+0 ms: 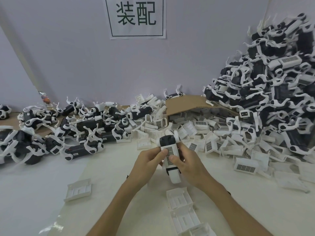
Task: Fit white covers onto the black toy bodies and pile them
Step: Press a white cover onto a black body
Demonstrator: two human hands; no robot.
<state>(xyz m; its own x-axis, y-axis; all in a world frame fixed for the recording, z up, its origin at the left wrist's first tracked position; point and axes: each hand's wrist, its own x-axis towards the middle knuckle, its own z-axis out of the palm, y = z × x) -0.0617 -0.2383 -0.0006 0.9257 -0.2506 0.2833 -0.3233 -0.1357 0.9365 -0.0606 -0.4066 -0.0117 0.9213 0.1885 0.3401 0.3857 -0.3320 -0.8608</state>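
Note:
In the middle of the table, both my hands hold one black toy body [167,139] with a white cover [170,155] lying on top of it, its dotted grille facing up. My left hand [150,160] grips the left side, thumb pressing on the cover. My right hand [189,165] grips the right side, thumb also on the grille. The toy's white end [174,176] points toward me.
Loose black toy bodies [81,128] lie spread at the left. A tall pile of toys [272,79] rises at the right. White covers [213,138] spill from a cardboard box [185,103]. Single covers [78,189] lie near my arms, with more covers [184,208] lower down. A paper sign [136,16] hangs on the wall.

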